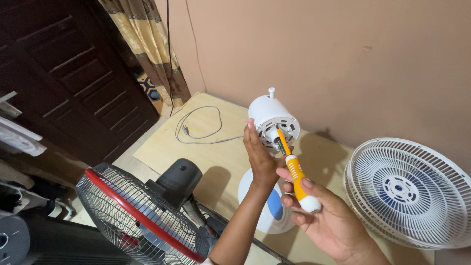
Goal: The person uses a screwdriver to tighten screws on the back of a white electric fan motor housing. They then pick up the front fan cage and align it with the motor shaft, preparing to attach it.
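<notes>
While the left hand (261, 158) lies flat against the side of the white fan motor housing (271, 118), fingers straight and steadying rather than wrapped around it, the right hand (321, 218) pinches the orange-and-white screwdriver (296, 172) between thumb and fingertips near its white end cap. The housing stands on its round white base (267, 208) toward the far edge of the light wooden surface (216, 162), near the wall, with its open front face and the metal shaft turned toward the person. The screwdriver's tip is at that face, just beside the shaft. The likeliest slip, as I judge it, is the tip skating out of a screw head, since the grip sits far back on the handle and the tool comes in at a slant; the housing could also swivel or tip, being braced by an open palm only. The housing looks smooth, clean plastic, with a small knob on top and vent slots around the face. A white fan grille (412, 191) lies at the right edge, a grey cable (198, 128) near the far-left corner, and a black fan with a red-rimmed grille (140, 216) stands at the near-left.
</notes>
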